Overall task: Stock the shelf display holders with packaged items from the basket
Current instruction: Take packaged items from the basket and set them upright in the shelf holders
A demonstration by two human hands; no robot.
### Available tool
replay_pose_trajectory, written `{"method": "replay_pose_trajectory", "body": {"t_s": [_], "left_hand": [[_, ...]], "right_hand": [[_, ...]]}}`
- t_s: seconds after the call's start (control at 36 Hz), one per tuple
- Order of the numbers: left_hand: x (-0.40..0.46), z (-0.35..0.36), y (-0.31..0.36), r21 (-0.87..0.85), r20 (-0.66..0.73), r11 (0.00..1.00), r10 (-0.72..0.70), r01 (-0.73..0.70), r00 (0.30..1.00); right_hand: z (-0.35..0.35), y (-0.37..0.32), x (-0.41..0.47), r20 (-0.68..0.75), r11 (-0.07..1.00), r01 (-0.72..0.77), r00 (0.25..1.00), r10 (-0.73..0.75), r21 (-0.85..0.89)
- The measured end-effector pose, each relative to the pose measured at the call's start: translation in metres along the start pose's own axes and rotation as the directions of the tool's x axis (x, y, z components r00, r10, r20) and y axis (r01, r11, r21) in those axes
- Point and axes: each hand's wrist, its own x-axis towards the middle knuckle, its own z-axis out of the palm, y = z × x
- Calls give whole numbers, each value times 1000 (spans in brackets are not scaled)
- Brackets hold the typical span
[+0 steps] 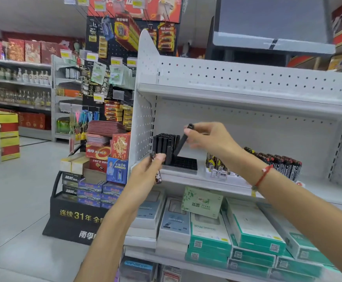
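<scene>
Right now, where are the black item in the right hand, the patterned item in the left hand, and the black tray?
black item (183, 140), head view, mid-body.
patterned item (157, 177), head view, lower end.
black tray (186, 164), head view, bare slotted base.

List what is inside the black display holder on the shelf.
The black display holder has upright black sticks filling its left side; its right slots look empty. Rear slots are hidden.

two hands (145, 171), two display holders (183, 164) (one black)

I see a white pegboard shelf (247, 102) w/ black lighters (166, 144) on it; patterned black-red ones (275, 161) right of those; teal-white boxes (253, 233) below the shelf.
</scene>
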Motion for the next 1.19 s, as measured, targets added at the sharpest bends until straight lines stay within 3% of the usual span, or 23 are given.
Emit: {"method": "replay_pose_trajectory", "body": {"t_s": [0.08, 0.19, 0.78, 1.03, 1.11, 1.19], "left_hand": [[2, -7, -4, 49, -55, 999, -4, 7, 998], [4, -10, -12, -93, -160, 995, -35, 20, 987], [7, -9, -14, -265, -202, 964, -72, 16, 977], [1, -6, -8, -207, -213, 976, 15, -60, 977], [-1, -3, -5, -205, -209, 977, 15, -59, 978], [-6, 8, 2, -200, -190, 977, 30, -69, 981]], "right_hand": [[-1, 9, 16, -87, 986, 19, 996, -34, -166], [12, 23, 26, -75, 949, 44, 995, -71, -311], [43, 47, 45, -4, 866, 101, 993, -118, -489], [33, 36, 27, -7, 911, 53, 998, -62, -410], [24, 25, -2, -25, 945, 92, 994, -105, -315], [13, 16, -33, 54, 973, 110, 993, -101, -203]]}}
